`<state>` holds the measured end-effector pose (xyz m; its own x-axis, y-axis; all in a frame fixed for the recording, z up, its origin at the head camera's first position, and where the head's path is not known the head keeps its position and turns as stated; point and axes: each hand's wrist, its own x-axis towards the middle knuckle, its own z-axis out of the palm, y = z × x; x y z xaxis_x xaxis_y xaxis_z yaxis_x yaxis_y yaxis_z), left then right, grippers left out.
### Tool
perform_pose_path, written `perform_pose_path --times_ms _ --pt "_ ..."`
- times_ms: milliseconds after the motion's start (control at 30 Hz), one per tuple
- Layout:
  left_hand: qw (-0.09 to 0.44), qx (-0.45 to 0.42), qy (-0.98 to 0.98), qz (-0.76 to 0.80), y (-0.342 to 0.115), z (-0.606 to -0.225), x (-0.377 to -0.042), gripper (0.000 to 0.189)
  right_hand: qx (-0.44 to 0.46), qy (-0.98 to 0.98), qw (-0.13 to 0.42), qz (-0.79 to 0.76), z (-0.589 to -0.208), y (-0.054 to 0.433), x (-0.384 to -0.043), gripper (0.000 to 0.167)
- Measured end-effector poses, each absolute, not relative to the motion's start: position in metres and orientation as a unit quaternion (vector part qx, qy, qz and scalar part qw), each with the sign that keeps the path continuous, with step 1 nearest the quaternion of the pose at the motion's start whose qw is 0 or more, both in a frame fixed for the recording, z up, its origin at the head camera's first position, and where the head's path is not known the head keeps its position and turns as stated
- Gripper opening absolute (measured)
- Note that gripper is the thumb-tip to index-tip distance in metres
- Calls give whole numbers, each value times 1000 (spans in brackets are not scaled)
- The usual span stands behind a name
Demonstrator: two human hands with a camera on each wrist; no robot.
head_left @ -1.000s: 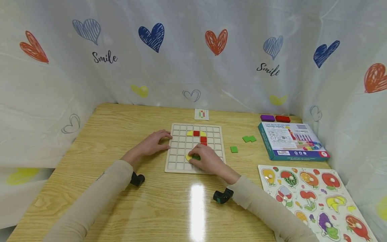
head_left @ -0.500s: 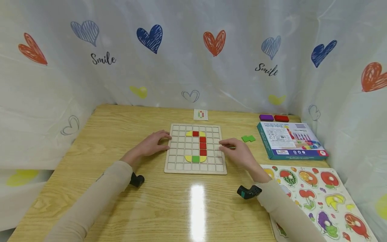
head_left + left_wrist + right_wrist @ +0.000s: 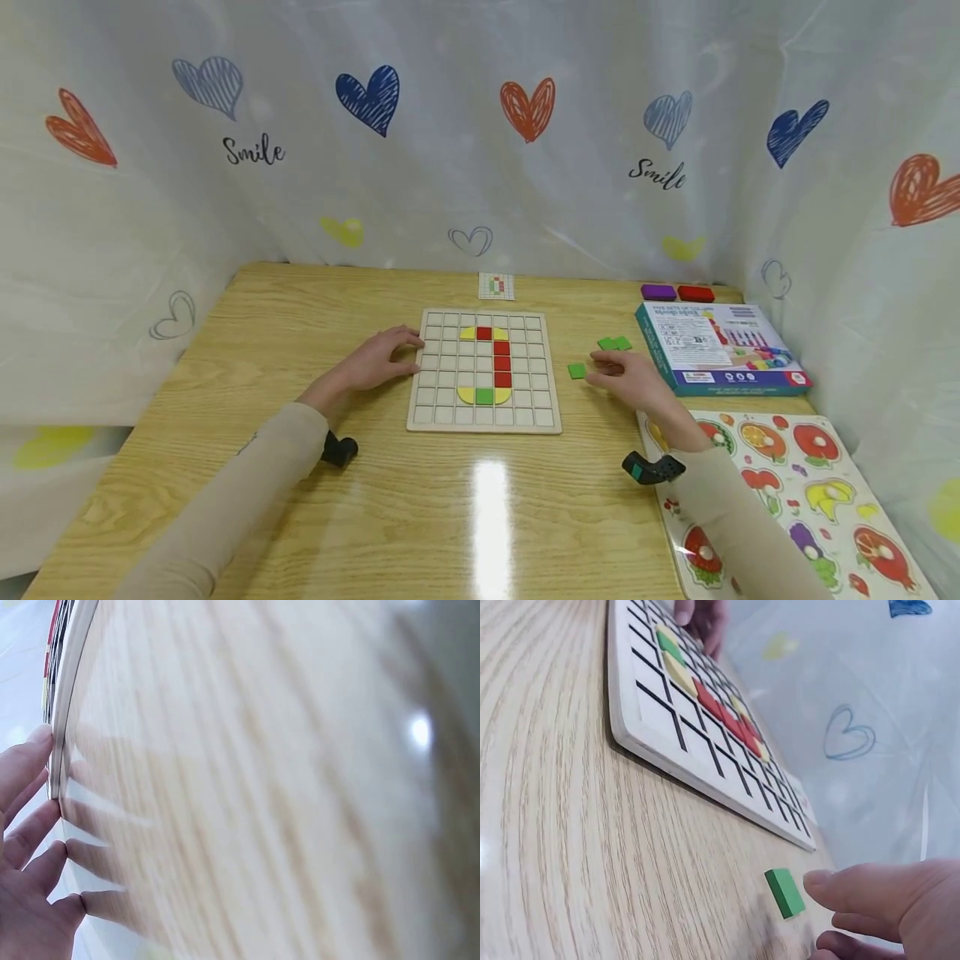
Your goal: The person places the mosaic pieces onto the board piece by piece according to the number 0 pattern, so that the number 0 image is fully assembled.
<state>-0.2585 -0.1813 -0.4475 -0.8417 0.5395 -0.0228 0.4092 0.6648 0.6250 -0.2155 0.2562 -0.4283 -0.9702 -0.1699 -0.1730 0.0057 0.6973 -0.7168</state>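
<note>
A square wooden grid board lies on the table, with red tiles, rounded yellow pieces and one green tile set in its cells. My left hand rests at the board's left edge; in the left wrist view its fingertips touch the rim. My right hand is off the board to the right and holds nothing. Just left of its fingers lies a loose green tile. In the right wrist view that green tile sits flat beside the thumb, a small gap between them.
Two more green tiles lie beyond my right fingers. Behind the board is a small pattern card. At right are a boxed toy set, a purple block, a red block and a fruit puzzle board under my right forearm.
My right hand has left the board's lower rows and moved right, past the loose green tile, uncovering the green tile set in the board. My left hand has stayed at the board's edge.
</note>
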Motion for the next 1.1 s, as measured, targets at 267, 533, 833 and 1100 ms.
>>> perform_pose_path --times_ms 267,533,833,1100 --pt "108 255 905 323 -182 -446 -256 44 -95 924 101 -355 -440 249 -227 55" --pt "107 254 905 323 -182 -446 -255 44 -146 928 60 -337 -444 233 -234 37" --pt "106 257 906 320 -180 -448 -257 44 -140 936 29 -322 -448 231 -239 29" --pt "103 257 908 314 -180 -448 -256 44 -134 935 15 -328 -451 234 -238 29"
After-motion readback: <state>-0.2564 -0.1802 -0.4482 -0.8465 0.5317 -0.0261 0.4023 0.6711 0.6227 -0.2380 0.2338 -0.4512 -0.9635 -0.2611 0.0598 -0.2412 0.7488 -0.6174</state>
